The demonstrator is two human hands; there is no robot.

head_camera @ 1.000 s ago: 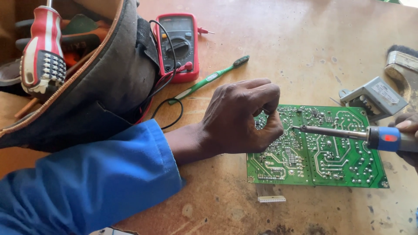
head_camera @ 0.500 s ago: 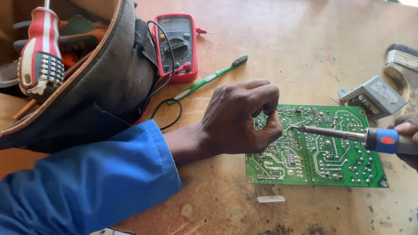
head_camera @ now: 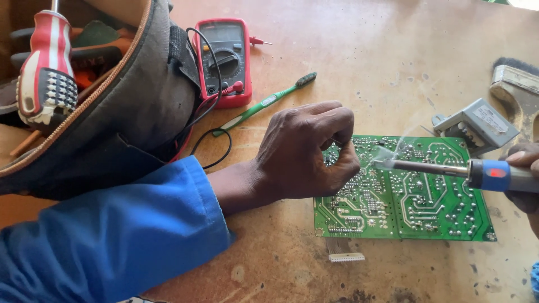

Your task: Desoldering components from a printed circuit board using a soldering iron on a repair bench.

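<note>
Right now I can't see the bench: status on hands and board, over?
Left hand curled, resting on green circuit board. Right hand holds blue-collared soldering iron, tip on board, smoke rising. Nothing blocking.

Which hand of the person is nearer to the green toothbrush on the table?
Left. The left hand rests on the circuit board's left edge, just below the toothbrush. The right hand holds the soldering iron at the far right.

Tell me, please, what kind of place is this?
Probably an electronics repair workbench. The right hand holds a soldering iron over a green circuit board, which the left hand rests on. A red multimeter lies on the wooden table.
</note>
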